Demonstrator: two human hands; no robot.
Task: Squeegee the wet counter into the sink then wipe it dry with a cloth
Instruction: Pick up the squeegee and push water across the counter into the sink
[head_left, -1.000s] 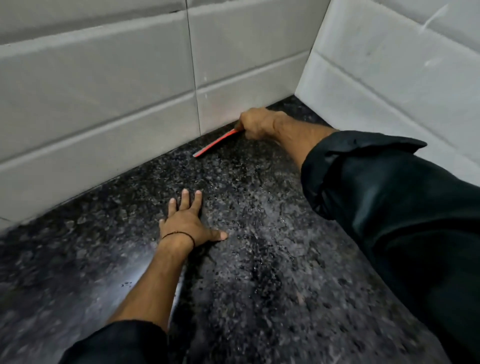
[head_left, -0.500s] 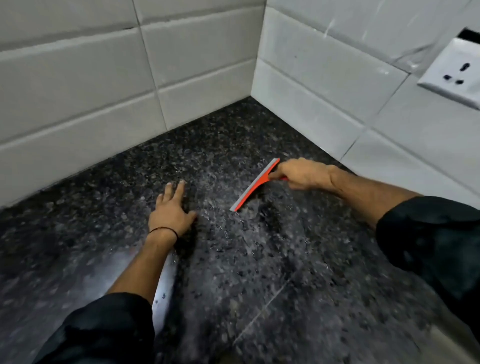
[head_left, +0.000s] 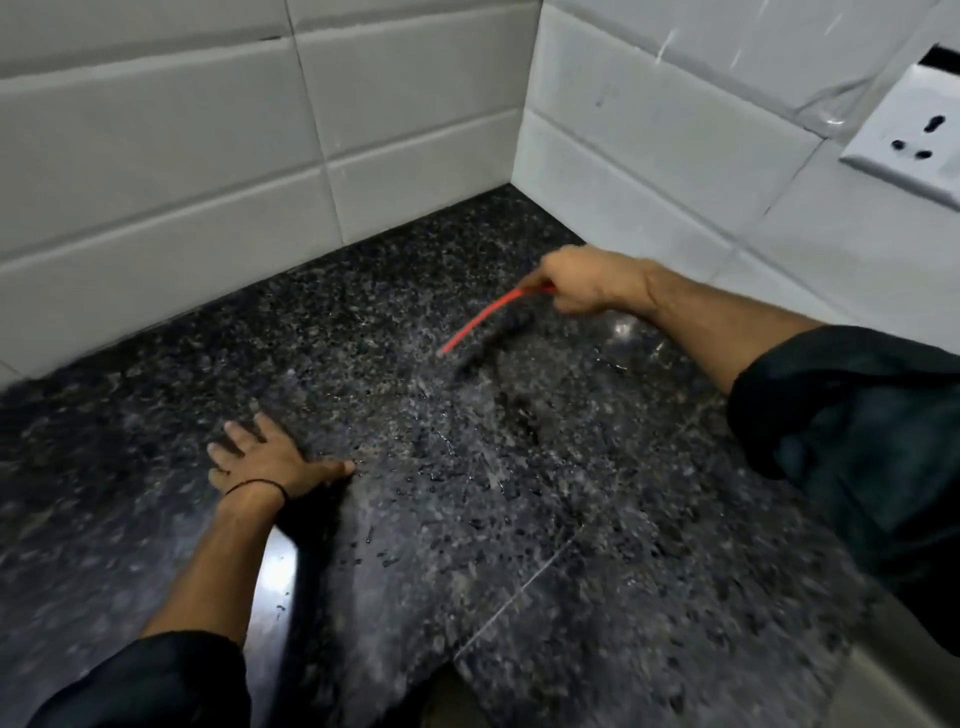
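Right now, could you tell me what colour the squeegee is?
Red-orange squeegee, clearest in the head view.

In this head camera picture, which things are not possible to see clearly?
- Squeegee: motion blur; blade contact with the counter unclear.
- Right hand: fingers curl out of sight around the handle.
- Sink: only a steel strip shows, beside the left hand forearm.
- Cloth: not in view.
- Socket: cut by the right edge.

Squeegee (head_left: 485, 318) handle hidden in right hand (head_left: 589, 280), blade motion-blurred
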